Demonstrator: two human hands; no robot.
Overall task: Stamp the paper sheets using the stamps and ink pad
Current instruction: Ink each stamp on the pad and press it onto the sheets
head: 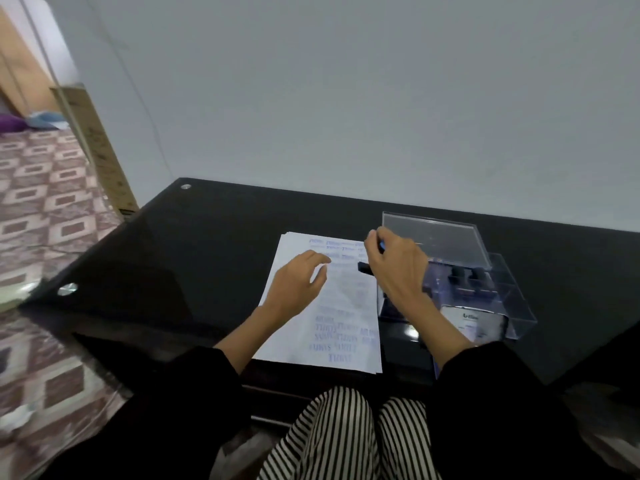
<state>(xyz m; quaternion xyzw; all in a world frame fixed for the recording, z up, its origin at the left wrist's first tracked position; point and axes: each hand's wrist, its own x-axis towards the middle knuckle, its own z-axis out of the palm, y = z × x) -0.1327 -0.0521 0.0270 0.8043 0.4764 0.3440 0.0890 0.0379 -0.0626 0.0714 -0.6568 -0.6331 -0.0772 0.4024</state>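
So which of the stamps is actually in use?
The stamp gripped by the right hand over the paper; the other stamps sit in the clear box.

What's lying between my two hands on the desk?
In the head view, only the stamped paper sheet lies between the left hand and the right hand, gripping a stamp.

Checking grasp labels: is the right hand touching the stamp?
Touching. The head view shows the right hand with its fingers curled round the stamp, whose black base sticks out just beside the fingers.
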